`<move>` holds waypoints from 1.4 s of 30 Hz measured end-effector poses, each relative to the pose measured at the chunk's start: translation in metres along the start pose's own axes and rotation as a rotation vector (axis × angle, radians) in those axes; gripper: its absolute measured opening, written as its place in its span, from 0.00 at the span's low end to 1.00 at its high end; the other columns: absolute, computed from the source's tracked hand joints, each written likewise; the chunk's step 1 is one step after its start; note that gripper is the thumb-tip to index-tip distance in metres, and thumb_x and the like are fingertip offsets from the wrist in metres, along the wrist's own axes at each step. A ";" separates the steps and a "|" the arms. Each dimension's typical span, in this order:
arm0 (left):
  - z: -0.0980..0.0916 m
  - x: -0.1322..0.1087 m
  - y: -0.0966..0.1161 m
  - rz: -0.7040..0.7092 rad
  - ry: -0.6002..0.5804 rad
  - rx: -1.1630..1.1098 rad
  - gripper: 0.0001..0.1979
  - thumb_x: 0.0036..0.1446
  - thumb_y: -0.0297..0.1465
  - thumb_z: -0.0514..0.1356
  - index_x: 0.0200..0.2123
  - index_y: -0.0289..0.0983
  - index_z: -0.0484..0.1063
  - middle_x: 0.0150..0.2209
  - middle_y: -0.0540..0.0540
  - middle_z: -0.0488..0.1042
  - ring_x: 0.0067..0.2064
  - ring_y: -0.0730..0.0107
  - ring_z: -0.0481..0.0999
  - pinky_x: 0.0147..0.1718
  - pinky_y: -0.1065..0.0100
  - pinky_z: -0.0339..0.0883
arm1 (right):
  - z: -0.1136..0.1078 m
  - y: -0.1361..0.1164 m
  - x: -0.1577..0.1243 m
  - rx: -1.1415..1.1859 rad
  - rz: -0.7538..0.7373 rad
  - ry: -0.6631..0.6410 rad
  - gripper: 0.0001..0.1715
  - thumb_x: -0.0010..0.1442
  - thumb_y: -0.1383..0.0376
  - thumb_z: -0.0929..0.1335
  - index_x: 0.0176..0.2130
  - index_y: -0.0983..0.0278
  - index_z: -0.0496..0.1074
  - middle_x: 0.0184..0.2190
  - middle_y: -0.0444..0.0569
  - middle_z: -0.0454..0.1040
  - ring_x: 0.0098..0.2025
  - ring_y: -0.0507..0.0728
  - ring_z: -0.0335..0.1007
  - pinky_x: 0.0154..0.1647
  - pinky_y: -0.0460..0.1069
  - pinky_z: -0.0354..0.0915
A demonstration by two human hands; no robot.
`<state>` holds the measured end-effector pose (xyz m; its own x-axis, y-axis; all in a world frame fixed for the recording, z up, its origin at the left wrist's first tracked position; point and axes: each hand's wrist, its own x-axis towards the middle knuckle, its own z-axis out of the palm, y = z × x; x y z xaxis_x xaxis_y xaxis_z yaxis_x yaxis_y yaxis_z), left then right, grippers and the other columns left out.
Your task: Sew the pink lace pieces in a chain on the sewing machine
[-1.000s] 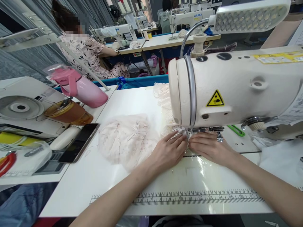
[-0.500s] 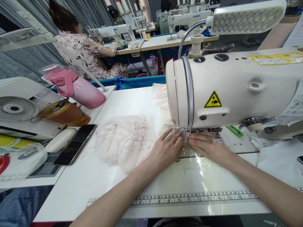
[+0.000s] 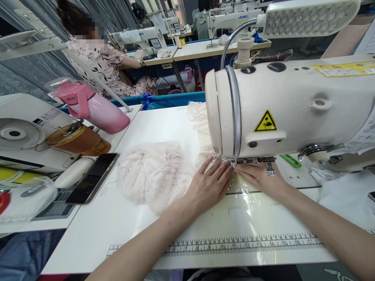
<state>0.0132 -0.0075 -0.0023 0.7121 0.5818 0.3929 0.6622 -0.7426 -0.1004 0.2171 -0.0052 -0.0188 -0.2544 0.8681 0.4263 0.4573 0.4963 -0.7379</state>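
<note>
My left hand (image 3: 209, 182) lies palm down under the sewing machine's head (image 3: 225, 113), fingers stretched flat. Its fingertips press on a pale, thin lacy fabric (image 3: 204, 142) beside the needle area. My right hand (image 3: 265, 177) reaches in from the right, its fingers extended toward the same spot and partly hidden under the machine. Between the two sets of fingertips there is a small gap at the presser foot, which is mostly covered. Left of my left hand, a heap of sheer pale fabric (image 3: 155, 175) with dark reddish threads rests on the white table (image 3: 123, 230).
A phone (image 3: 92, 179), an amber cup (image 3: 77, 140) and a pink bottle (image 3: 93, 109) stand to the left. A green thread snipper (image 3: 291, 160) and white cloth (image 3: 348, 195) lie right. A lamp (image 3: 310, 19) overhangs the machine. Another person (image 3: 93, 66) sits beyond.
My right hand has shifted slightly right, away from the presser foot, with its fingers less spread. My left hand has moved slightly right. The view has shifted a little.
</note>
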 end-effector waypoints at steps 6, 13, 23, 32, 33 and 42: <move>0.001 0.000 0.000 0.006 -0.016 0.024 0.17 0.66 0.33 0.51 0.54 0.34 0.70 0.54 0.43 0.72 0.54 0.58 0.73 0.61 0.52 0.57 | 0.003 0.022 -0.005 0.024 0.081 -0.066 0.15 0.64 0.57 0.62 0.46 0.51 0.74 0.43 0.45 0.77 0.44 0.58 0.75 0.47 0.57 0.74; 0.002 0.002 -0.001 -0.002 -0.018 0.042 0.17 0.66 0.33 0.51 0.54 0.33 0.70 0.54 0.41 0.72 0.54 0.57 0.73 0.60 0.51 0.58 | -0.001 0.030 -0.009 -0.080 0.126 -0.071 0.16 0.63 0.59 0.61 0.47 0.48 0.73 0.43 0.44 0.77 0.51 0.62 0.72 0.52 0.63 0.70; 0.000 0.003 0.000 0.026 -0.015 0.068 0.16 0.66 0.32 0.52 0.53 0.31 0.69 0.54 0.41 0.72 0.54 0.58 0.71 0.58 0.53 0.59 | 0.002 0.034 -0.010 -0.309 0.008 -0.088 0.16 0.64 0.58 0.63 0.49 0.49 0.73 0.41 0.45 0.78 0.46 0.60 0.74 0.48 0.58 0.70; 0.001 0.002 0.000 0.026 0.007 0.075 0.15 0.65 0.31 0.53 0.51 0.29 0.70 0.52 0.40 0.74 0.52 0.60 0.72 0.55 0.58 0.63 | -0.011 0.009 -0.006 -0.594 -0.269 -0.066 0.14 0.63 0.62 0.64 0.47 0.54 0.75 0.44 0.47 0.78 0.43 0.58 0.73 0.50 0.57 0.64; 0.000 0.002 0.000 0.011 0.000 0.063 0.16 0.65 0.32 0.53 0.52 0.30 0.70 0.53 0.41 0.73 0.53 0.60 0.72 0.55 0.58 0.62 | -0.011 0.008 -0.006 -0.610 -0.281 -0.057 0.14 0.63 0.62 0.65 0.47 0.55 0.75 0.43 0.47 0.78 0.43 0.58 0.73 0.50 0.57 0.64; 0.001 0.002 -0.001 -0.010 -0.027 0.040 0.17 0.67 0.33 0.51 0.55 0.36 0.68 0.55 0.48 0.72 0.54 0.62 0.71 0.61 0.56 0.54 | -0.015 -0.003 -0.004 -0.590 -0.305 -0.079 0.14 0.63 0.67 0.64 0.46 0.56 0.75 0.45 0.48 0.77 0.43 0.58 0.73 0.49 0.57 0.64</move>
<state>0.0137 -0.0056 -0.0022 0.7109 0.5985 0.3693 0.6779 -0.7229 -0.1335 0.2303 -0.0103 -0.0107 -0.4976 0.6983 0.5145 0.7387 0.6521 -0.1707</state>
